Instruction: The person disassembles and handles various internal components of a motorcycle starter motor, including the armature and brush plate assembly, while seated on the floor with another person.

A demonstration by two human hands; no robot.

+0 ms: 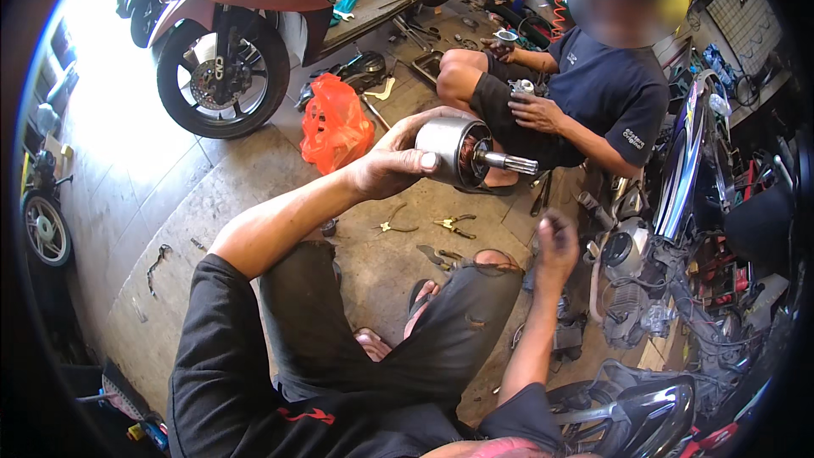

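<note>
My left hand [394, 153] is wrapped around a starter motor [439, 153], held up in front of me. The motor has a silver cylindrical housing; copper windings and a splined steel shaft [513, 163] show at its right end. My right hand [556, 248] is raised lower and to the right, apart from the motor. Its fingers are curled together and a little blurred; anything in them is hidden. On the floor below the motor lie pliers [393, 222], a second pair with yellow-and-black handles [455, 225] and a dark-handled pair [437, 257].
Across from me a person [606, 89] sits holding metal parts. A reddish-brown scooter [246, 0] stands at the far left, near an orange plastic bag [333, 123]. Along the right are a partly stripped motorcycle engine [627, 288] and frame parts. A chain-like piece [155, 270] lies at left.
</note>
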